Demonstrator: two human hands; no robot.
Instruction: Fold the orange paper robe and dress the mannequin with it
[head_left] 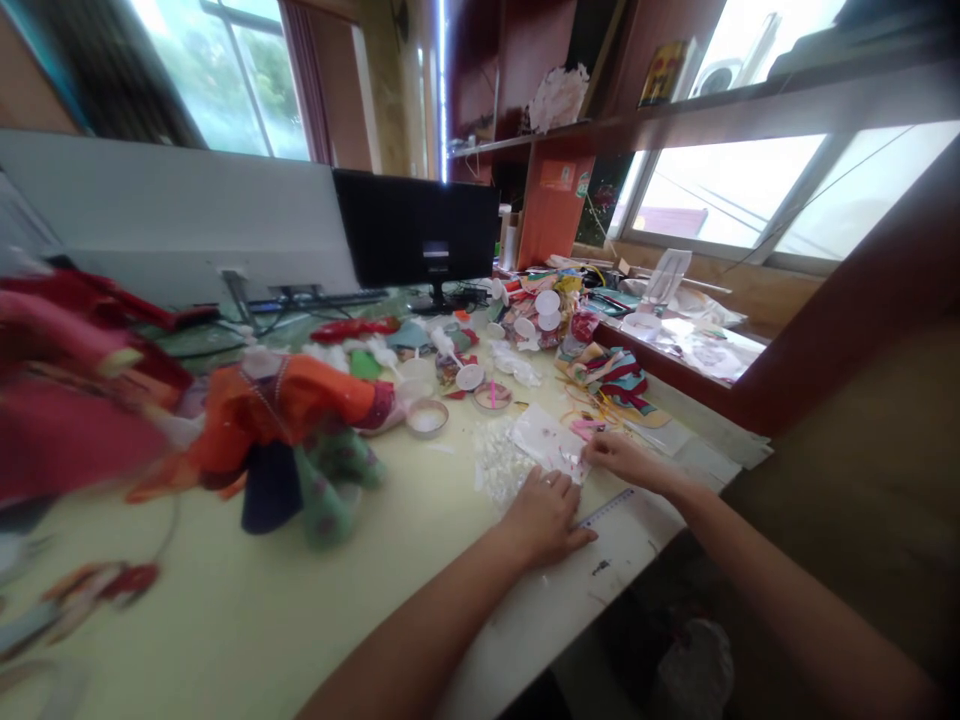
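Observation:
My left hand [545,515] lies with fingers spread on the near edge of a white sheet [546,437], beside a ruler [609,508]. Small pale pieces [496,460] are scattered on clear plastic left of the sheet. At the sheet's right edge, my right hand [616,456] has its fingertips pressed together; what they hold, if anything, is too small to make out. Just beyond that hand is a pink tool [587,428]. Two small bowls, one with white contents [427,418] and one with a pink stick [492,397], stand beyond the sheet.
An orange-clad doll figure [292,400] lies on the table [247,620] at the left. Folded patterned cloth [619,378] sits at the right. A black monitor [420,230] and a pile of cloth and white discs [536,310] stand at the back.

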